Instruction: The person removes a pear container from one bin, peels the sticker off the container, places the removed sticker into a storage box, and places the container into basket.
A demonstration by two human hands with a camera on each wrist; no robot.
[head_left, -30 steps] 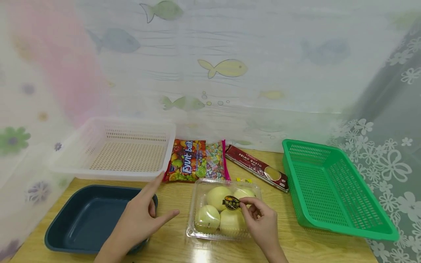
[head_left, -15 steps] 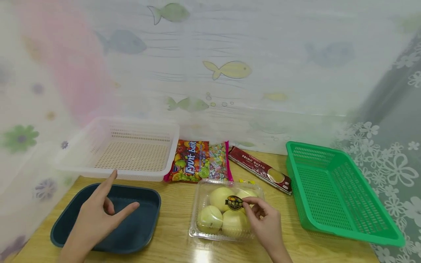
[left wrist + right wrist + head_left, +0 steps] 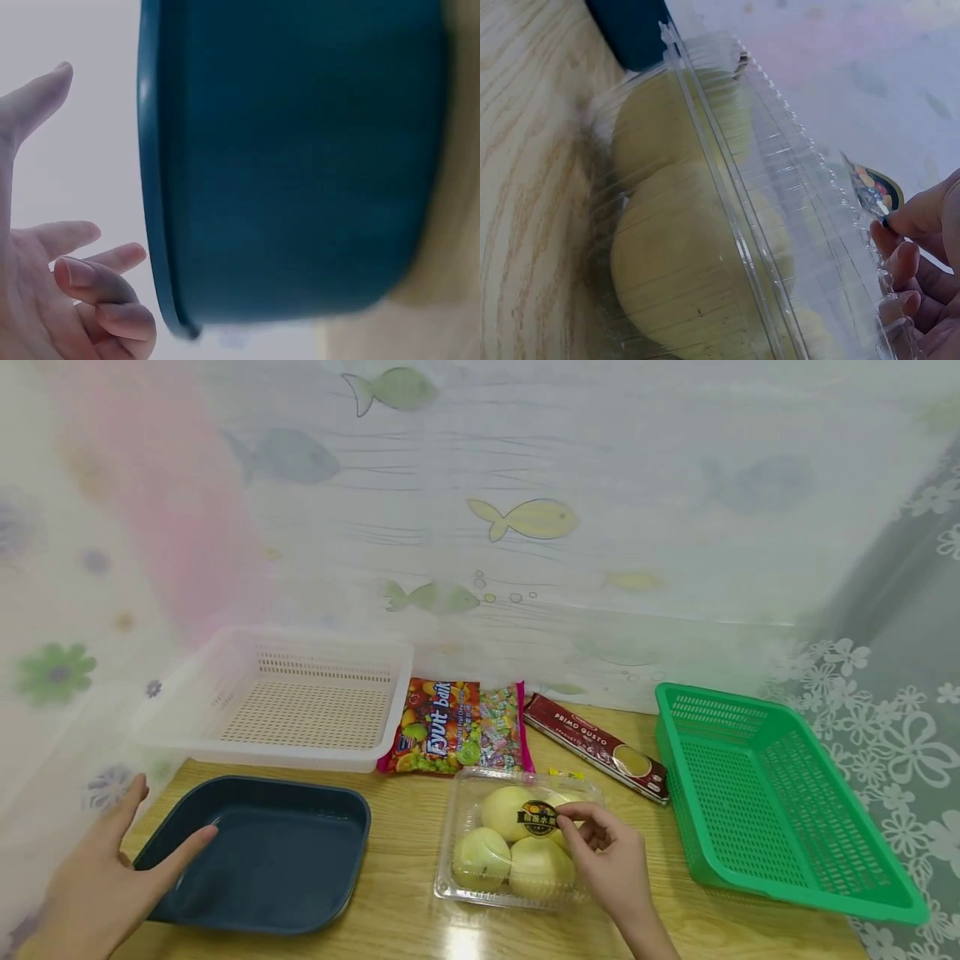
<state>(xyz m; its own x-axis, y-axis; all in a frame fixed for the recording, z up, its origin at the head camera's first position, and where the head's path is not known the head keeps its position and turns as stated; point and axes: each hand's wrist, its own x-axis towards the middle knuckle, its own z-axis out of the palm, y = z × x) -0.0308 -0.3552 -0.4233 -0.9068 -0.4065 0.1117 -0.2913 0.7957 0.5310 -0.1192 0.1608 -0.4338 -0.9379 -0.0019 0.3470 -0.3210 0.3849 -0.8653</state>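
Note:
A clear plastic fruit box (image 3: 444, 860), its lid down, holds several round, pale yellow-green fruits (image 3: 542, 867). Thumb and index finger of my right hand (image 3: 611, 856) pinch the edge of a black-and-gold sticker (image 3: 537, 817) over the top of the lid. From the right wrist, the sticker (image 3: 876, 189) is seen standing up from the lid in that pinch. My left hand (image 3: 97, 877) hovers at the left rim of a dark blue basin (image 3: 262, 860), thumb and fingers spread, holding nothing. In the left wrist view its fingers are apart from the basin's wall (image 3: 300, 165).
A white basket (image 3: 300, 757) stands behind the basin. Beside it lie a fruit candy bag (image 3: 435, 731), a second candy bag (image 3: 501, 727) and a dark red spaghetti pack (image 3: 592, 745). One small yellow item (image 3: 566, 773) lies behind the box. On the right is a green basket (image 3: 750, 793).
My left hand has moved left, from between the basin and the fruit box to the basin's far left side. The right hand keeps its pinch on the sticker; the view has shifted slightly.

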